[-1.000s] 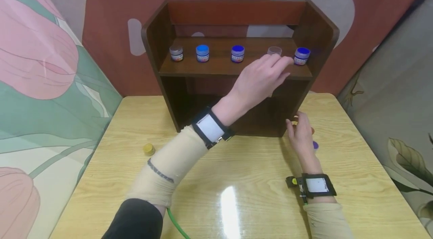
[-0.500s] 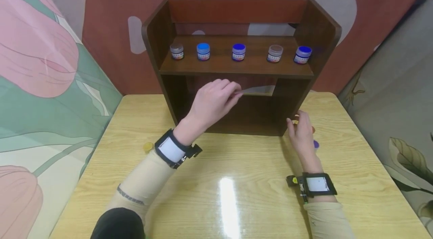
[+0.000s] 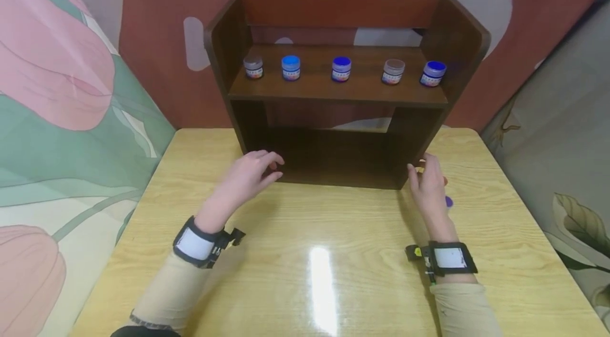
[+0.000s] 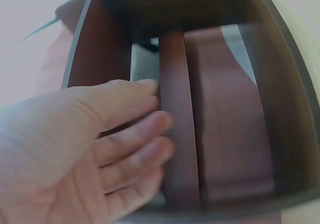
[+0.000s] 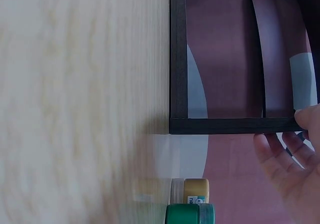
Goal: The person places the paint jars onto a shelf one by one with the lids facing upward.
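A dark brown wooden shelf [image 3: 338, 159] stands on the table. Along its upper board runs a row of small paint jars, among them a light blue jar [image 3: 290, 68], a dark blue jar [image 3: 341, 69] and a clear-topped jar [image 3: 393, 72]. My left hand [image 3: 248, 175] hovers by the shelf's lower left front with fingers loosely bent, holding nothing; the left wrist view shows the same hand [image 4: 100, 149] before the shelf. My right hand [image 3: 429, 188] grips the right side panel [image 5: 230, 126], thumb at its front edge, fingers along the outer face.
Beside the shelf on the right, partly hidden by my right hand, stand more jars, including one with a purple top [image 3: 449, 201]. The right wrist view shows a yellow jar [image 5: 196, 190] and a green jar [image 5: 189, 214] there. Patterned cloth hangs behind the table [image 3: 286, 252].
My left hand has come down and left, away from the clear-topped jar on the upper board. My left wrist now covers where a yellow jar stood. The right hand stays at the side panel.
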Tool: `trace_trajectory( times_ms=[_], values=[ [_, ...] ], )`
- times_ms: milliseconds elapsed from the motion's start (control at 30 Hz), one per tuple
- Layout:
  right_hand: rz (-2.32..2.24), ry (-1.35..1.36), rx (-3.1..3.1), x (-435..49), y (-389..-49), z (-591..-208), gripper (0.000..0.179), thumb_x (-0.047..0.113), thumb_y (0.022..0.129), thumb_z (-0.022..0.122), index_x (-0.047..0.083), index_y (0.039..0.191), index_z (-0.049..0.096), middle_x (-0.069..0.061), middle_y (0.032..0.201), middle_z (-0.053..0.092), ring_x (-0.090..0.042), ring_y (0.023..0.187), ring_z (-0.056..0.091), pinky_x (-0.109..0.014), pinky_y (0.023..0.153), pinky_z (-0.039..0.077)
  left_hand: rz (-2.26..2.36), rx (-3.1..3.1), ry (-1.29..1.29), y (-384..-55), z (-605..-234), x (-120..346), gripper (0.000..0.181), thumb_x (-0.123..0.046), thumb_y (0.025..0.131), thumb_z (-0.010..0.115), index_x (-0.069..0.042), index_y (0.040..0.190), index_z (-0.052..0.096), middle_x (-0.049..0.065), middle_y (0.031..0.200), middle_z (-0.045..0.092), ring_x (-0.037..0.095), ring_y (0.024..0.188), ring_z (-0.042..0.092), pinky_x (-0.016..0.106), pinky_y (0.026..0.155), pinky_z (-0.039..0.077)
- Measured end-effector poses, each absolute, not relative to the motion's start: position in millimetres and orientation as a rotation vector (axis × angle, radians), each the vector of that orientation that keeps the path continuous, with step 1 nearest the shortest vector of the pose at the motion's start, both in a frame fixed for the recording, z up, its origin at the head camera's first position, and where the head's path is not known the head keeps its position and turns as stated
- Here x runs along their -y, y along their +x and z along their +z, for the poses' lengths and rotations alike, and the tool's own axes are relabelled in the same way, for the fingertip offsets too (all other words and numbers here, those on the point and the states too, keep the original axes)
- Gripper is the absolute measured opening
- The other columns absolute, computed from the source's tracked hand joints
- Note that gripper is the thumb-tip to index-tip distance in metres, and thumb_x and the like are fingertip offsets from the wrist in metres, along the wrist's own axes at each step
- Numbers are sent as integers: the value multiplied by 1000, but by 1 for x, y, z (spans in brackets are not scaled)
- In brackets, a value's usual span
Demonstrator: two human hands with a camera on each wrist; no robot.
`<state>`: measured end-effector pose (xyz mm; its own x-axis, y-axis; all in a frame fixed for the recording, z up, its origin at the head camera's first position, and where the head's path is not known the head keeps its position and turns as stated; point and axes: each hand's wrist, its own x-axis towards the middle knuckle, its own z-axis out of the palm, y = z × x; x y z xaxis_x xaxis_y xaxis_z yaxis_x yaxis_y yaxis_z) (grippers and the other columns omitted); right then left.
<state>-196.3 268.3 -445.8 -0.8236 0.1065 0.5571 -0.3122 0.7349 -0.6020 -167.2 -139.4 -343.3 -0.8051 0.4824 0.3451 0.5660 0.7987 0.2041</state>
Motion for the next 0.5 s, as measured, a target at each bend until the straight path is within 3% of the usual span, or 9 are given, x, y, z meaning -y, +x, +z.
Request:
trace_trajectory(
  times_ms=[167,400,467,500],
  values=[
    [962,150,2358,-269,-197,-445,33,3,99,56,-13,126,46,-31,119,53,-44,108,59,-52,81,56,-532,2868,-712,-158,-356,174,29,-11,88,76,-5,115,68,12,103,74,29,92,71,43,79,60],
    [950,160,2349,-269,-197,-446,32,3,100,56,-15,125,46,-32,118,53,-45,108,58,-51,80,56,-407,3084,-532,-148,-368,207,37,3,82,76,-3,117,68,22,120,68,40,112,64,52,96,55],
    [947,168,2344,-269,-198,-447,33,3,99,57,-14,125,46,-32,118,54,-45,107,58,-36,80,58,-368,3145,-457,-145,-371,213,41,6,79,77,-2,118,67,25,121,66,43,113,62,54,97,54],
    [948,172,2344,-269,-198,-447,33,2,99,57,-14,125,46,-32,118,54,-45,107,58,-36,80,59,-355,3184,-411,-145,-373,217,44,7,78,76,-2,120,66,26,123,64,44,114,62,53,96,55]
  ],
)
